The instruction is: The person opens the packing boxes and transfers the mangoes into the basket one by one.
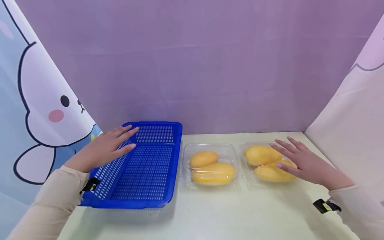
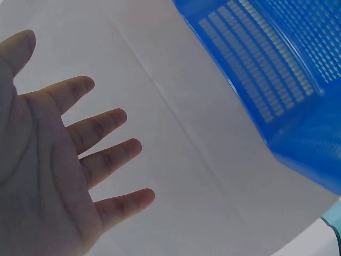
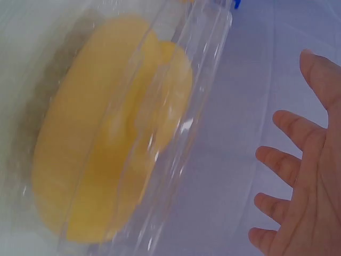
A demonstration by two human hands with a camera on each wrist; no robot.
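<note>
My left hand (image 1: pixel 109 146) hovers over the left side of a blue plastic basket (image 1: pixel 177 166), fingers spread and holding nothing. In the left wrist view, the palm and all its fingers (image 2: pixel 109 162) show apart from the basket. On the other side, my right hand (image 1: pixel 306 161) is held above the right edge of a clear plastic box (image 1: pixel 247 178) with two yellow mangoes (image 1: pixel 262 155). Its fingers are extended, with a gap to the box in the right wrist view. A second clear box (image 1: pixel 184 160) with two mangoes (image 1: pixel 213 174) sits between the basket and the first box.
Everything stands on a pale table (image 1: pixel 210 213). A purple cloth (image 1: pixel 195 66) hangs behind it. Cloth with a cartoon figure (image 1: pixel 45 100) hangs at the left, and a pale cloth (image 1: pixel 357 133) borders the right side.
</note>
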